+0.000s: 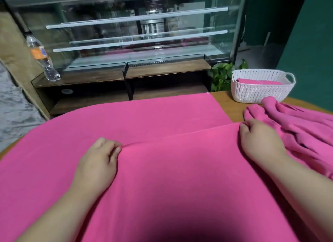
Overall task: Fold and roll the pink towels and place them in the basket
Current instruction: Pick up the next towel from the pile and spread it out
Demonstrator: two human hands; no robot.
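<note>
A large pink towel (137, 119) lies spread flat over the wooden table. Its near part is folded over, and the folded edge runs across the middle from left to right. My left hand (98, 162) pinches that edge at its left end. My right hand (259, 139) grips the same edge at its right end. A crumpled pile of pink towels (299, 121) lies to the right, just behind my right hand. The white perforated basket (259, 92) stands at the table's far right and holds a rolled pink towel (259, 82).
Beyond the table stands a glass display cabinet (137, 34) on a dark wooden base. A plastic water bottle (42, 58) stands on its left ledge. A green plant (222, 76) grows left of the basket. A strip of bare table (228, 106) shows between towel and basket.
</note>
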